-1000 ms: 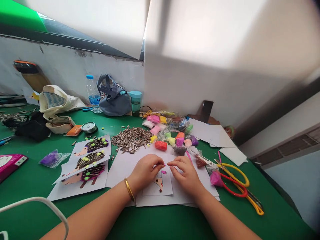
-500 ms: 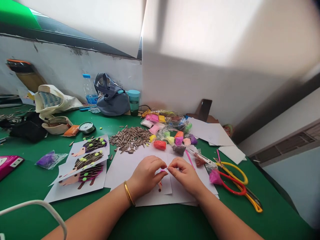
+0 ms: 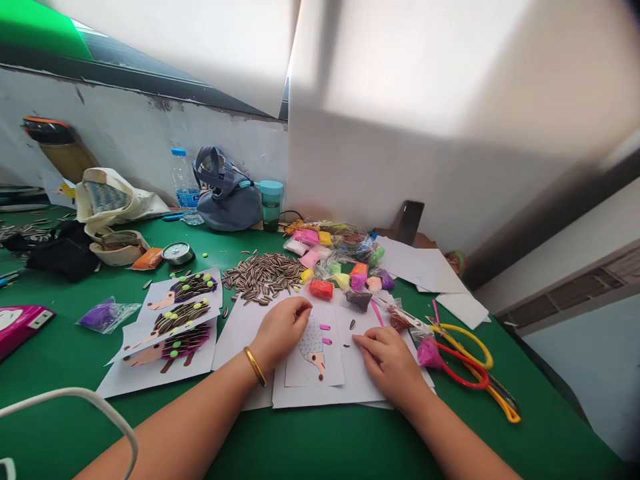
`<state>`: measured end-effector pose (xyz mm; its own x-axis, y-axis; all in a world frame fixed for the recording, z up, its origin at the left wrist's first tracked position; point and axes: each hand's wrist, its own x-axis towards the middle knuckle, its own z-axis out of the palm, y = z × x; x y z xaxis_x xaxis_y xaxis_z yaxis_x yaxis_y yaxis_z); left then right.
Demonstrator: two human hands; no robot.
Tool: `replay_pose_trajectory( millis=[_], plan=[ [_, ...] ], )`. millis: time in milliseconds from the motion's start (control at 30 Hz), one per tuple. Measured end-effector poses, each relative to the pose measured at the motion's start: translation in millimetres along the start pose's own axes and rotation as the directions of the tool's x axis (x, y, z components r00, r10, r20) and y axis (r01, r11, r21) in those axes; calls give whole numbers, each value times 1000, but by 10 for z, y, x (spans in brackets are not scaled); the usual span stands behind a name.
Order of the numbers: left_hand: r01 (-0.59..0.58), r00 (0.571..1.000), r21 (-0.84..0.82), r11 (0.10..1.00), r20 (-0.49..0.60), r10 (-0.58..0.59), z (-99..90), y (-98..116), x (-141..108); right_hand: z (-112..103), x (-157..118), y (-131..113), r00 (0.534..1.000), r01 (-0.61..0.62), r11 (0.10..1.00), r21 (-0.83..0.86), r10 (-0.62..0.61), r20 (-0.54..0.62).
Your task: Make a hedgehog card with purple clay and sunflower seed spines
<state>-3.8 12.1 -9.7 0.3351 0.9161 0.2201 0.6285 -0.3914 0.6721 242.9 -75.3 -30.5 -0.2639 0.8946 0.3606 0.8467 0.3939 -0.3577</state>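
A hedgehog picture (image 3: 311, 340) on a white sheet lies in front of me, with a dotted grey body, a peach clay face and two pink clay feet. My left hand (image 3: 284, 332) is over its upper left side, fingertips pressed together; anything between them is hidden. On the paper to the right rests my right hand (image 3: 387, 360), its index finger stretched out and nothing visible in it. Near that fingertip lie a sunflower seed (image 3: 353, 325) and a small dark fragment (image 3: 347, 346). Behind the sheets is a pile of sunflower seeds (image 3: 263, 277).
Finished seed hedgehogs (image 3: 185, 340) on paper lie to the left. Bagged coloured clay (image 3: 321, 289) is spread behind the sheets. Red-handled scissors (image 3: 465, 377) and a yellow-handled tool (image 3: 506, 405) lie right. A white cable (image 3: 107, 413) arcs at lower left.
My hands were fingertip to fingertip over the picture and have parted. The left has moved slightly left and up, the right to the right and down, uncovering the hedgehog and the seed.
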Motion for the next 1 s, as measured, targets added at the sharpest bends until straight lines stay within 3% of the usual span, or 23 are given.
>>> replay_pose_trajectory(
  millis=[167, 333, 667, 867, 1000],
  plan=[
    [37, 999, -36, 999, 11, -36, 3, -20, 16, -34, -51, -77, 996, 79, 995, -68, -75, 48],
    [46, 999, -27, 999, 25, -46, -7, -12, 16, 2, 5, -123, 998, 50, 993, -106, -46, 39],
    [45, 999, -9, 999, 27, -44, 7, -3, 1, -23, -1, -110, 999, 38, 999, -35, -38, 12],
    [38, 999, -3, 999, 26, -38, 7, -3, 8, -29, 44, -67, 996, -20, 997, 69, 25, -83],
    [32, 999, -7, 999, 28, -32, 6, 5, 7, -2, 95, -66, 996, -83, 991, 101, 81, 22]
  ],
)
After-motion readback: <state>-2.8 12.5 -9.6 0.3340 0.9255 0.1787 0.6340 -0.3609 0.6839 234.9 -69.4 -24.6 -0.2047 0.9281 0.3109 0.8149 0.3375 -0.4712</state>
